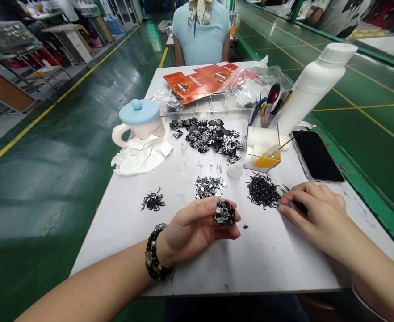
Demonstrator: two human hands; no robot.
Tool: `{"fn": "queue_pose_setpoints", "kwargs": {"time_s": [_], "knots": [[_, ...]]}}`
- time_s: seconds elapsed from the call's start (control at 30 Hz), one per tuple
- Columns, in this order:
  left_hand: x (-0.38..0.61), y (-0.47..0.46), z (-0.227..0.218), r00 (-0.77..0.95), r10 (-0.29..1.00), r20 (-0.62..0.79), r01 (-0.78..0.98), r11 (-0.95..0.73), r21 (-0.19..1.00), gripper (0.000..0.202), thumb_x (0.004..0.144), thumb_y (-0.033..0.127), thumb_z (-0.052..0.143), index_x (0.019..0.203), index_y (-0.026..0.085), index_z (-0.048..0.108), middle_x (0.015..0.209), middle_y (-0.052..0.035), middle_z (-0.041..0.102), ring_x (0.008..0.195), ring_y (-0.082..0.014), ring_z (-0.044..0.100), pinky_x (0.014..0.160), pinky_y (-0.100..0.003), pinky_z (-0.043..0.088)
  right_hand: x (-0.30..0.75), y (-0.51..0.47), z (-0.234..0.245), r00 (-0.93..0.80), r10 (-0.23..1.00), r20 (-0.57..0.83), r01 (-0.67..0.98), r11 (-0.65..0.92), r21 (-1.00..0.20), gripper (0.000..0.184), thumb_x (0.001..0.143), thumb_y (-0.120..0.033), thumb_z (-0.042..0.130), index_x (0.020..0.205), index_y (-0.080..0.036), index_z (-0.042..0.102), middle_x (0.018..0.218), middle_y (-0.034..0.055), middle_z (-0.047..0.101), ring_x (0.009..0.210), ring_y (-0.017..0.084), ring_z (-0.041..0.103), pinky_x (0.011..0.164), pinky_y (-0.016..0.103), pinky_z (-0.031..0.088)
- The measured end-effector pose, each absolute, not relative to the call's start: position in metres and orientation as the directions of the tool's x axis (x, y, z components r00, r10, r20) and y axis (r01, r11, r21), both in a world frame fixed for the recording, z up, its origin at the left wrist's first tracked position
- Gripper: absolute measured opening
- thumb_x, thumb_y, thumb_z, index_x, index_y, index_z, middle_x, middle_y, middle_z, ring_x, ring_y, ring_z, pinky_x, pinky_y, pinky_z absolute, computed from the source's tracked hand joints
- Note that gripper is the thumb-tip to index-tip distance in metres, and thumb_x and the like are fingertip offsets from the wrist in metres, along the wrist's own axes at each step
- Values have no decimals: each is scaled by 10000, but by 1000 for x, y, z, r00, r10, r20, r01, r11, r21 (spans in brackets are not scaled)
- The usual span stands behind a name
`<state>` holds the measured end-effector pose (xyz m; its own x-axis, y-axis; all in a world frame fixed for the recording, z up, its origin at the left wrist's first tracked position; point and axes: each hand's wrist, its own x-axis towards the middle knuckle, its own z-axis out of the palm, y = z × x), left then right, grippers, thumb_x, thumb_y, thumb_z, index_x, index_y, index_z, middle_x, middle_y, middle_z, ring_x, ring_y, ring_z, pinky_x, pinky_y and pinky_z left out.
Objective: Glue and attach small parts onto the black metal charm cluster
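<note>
My left hand [197,226] is closed around a small black and silver part [225,213], held just above the white table [250,264]. My right hand [312,210] pinches black tweezers [292,202] whose tips point at a heap of thin black pins [262,191]. A small pile of silver-black pieces [208,185] lies just beyond my left hand. A bigger heap of black parts [207,134] lies farther back. Another small cluster of black pins [153,201] lies at the left.
A mug with a blue lid [140,120] stands on a white cloth [140,156]. A clear box with tools [266,134], a white bottle [312,85], a black phone [316,155] and orange cartons [200,80] are at the back. A person in a light blue shirt [202,33] sits beyond the table.
</note>
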<state>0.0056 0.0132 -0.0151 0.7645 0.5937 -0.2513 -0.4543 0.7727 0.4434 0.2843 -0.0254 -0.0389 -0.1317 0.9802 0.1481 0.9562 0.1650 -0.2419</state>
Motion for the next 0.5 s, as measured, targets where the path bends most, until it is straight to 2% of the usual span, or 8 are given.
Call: {"fn": "queue_pose_setpoints", "kwargs": {"time_s": [0.2, 0.3, 0.4, 0.5], "knots": [[5, 14, -16, 759, 600, -251, -443, 760, 477, 279, 754, 315, 673, 922, 91, 674, 849, -72, 681, 728, -177, 663, 732, -292, 475, 279, -25, -47, -106, 991, 84, 965, 123, -233, 183, 886, -351, 463, 820, -218, 570, 853, 47, 548, 791, 236, 453, 664, 351, 245], [5, 14, -16, 755, 605, -253, -445, 756, 479, 280, 755, 310, 677, 936, 95, 670, 853, -73, 681, 730, -176, 660, 736, -299, 471, 279, -27, -42, -125, 988, 90, 963, 143, -230, 220, 895, -371, 436, 798, -214, 556, 838, 56, 554, 778, 242, 455, 663, 356, 255], [6, 14, -16, 750, 614, -248, -460, 753, 471, 272, 747, 285, 689, 940, 94, 668, 862, -76, 682, 751, -178, 659, 761, -306, 473, 279, -31, -29, -155, 967, 200, 954, 199, -223, 249, 911, -415, 410, 843, -225, 555, 868, 70, 571, 818, 266, 485, 694, 383, 282], [7, 14, -16, 746, 620, -244, -477, 752, 455, 257, 731, 239, 699, 935, 86, 665, 865, -82, 683, 772, -174, 654, 787, -305, 479, 276, -30, -20, -211, 934, 288, 961, 253, -116, 231, 914, -392, 393, 861, -224, 543, 888, 82, 607, 863, 303, 507, 732, 427, 285]]}}
